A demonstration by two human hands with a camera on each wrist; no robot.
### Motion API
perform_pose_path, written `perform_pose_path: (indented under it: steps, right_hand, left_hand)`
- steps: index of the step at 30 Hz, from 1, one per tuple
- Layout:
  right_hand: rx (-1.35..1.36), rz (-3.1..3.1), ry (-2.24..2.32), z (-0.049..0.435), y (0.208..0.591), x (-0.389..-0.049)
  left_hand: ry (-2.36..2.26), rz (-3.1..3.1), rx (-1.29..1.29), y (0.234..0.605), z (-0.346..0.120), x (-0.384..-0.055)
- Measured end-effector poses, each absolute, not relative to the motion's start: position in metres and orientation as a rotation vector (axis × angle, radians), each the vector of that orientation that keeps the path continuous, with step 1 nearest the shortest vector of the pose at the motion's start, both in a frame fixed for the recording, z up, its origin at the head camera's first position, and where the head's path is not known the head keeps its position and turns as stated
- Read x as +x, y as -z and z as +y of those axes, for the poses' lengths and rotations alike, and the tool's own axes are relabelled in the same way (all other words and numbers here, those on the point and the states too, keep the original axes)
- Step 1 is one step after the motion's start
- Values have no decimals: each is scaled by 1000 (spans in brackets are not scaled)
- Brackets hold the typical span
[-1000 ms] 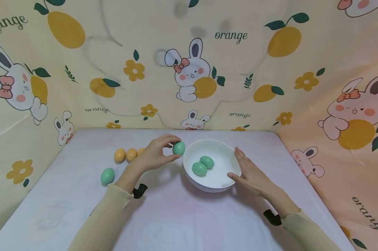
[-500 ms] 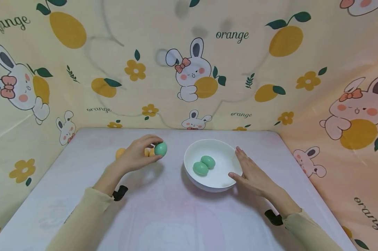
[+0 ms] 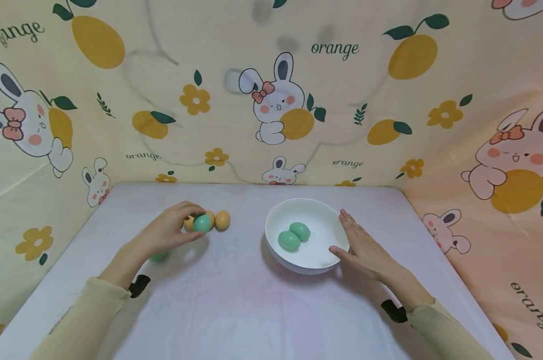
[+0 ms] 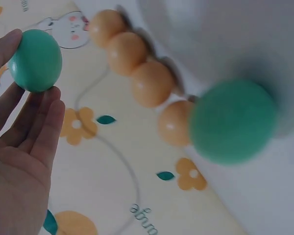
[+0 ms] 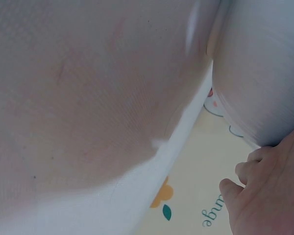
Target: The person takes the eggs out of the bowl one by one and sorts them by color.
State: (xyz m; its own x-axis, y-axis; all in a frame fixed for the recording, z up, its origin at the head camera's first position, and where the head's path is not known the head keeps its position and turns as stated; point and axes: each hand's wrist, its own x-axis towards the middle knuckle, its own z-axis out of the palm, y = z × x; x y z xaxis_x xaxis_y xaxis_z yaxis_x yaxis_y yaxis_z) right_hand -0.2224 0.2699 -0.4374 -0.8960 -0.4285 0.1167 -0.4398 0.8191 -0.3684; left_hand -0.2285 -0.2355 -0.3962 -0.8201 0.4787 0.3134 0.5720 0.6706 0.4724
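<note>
A green egg [image 3: 201, 223] is being pinched between the thumb and fingertips of the left hand [image 3: 167, 230], whose grip is narrowing to the egg's width above the table [image 3: 235, 310]. Its long axis is running roughly from thumb to fingertips; which end is pointed cannot be told. Four yellow eggs [image 4: 151, 84] are lying in a row just beyond these fingers, and another green egg [image 3: 159, 256] is showing partly below the left wrist. A broad stretch of tabletop is separating the left fingertips from a white bowl [image 3: 321, 220] to their right, its mouth facing up. Inside, two more green eggs [image 3: 289, 241] are lying side by side, short of the right hand [image 3: 366, 245], whose straight fingers and spread thumb are resting against the bowl. Beyond both hands' fingers, the table's far edge is meeting a patterned cloth [image 3: 334, 90].
</note>
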Motion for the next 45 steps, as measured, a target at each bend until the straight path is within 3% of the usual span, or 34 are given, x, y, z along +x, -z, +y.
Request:
perform_pose_path:
  steps: [17, 45]
  right_hand:
    - [699, -2972, -619, 269, 437, -222]
    - [699, -2974, -610, 270, 437, -221]
  left_hand:
    - [729, -2883, -818, 420, -277, -217]
    - [616, -3000, -758, 435, -290, -213]
